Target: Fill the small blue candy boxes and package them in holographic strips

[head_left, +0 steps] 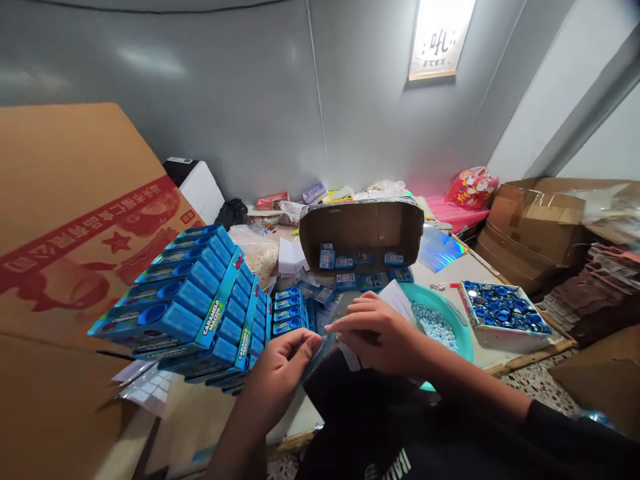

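Observation:
My left hand (287, 363) is closed in a pinch on a clear plastic piece (316, 357) that looks like a thin sleeve or small bag. Beside it, my right hand (375, 330) is curled, its index finger reaching toward the left fingertips. White slips (351, 358) show beneath the right fingers; whether the hand grips them is hidden. Close to the left hand stands a tall stack of blue candy boxes (195, 300) with round holes, lettered "CARAMELO MACRO". A short row of similar blue boxes (289, 310) lies just beyond the left hand.
An open carton (360, 223) lies behind my hands with several blue packs at its mouth. On the right are a turquoise basin (467, 333) of small pale pieces and a box of blue caps (505, 308). A big cardboard box (65, 220) rises at left; flattened cartons (590, 280) are at right.

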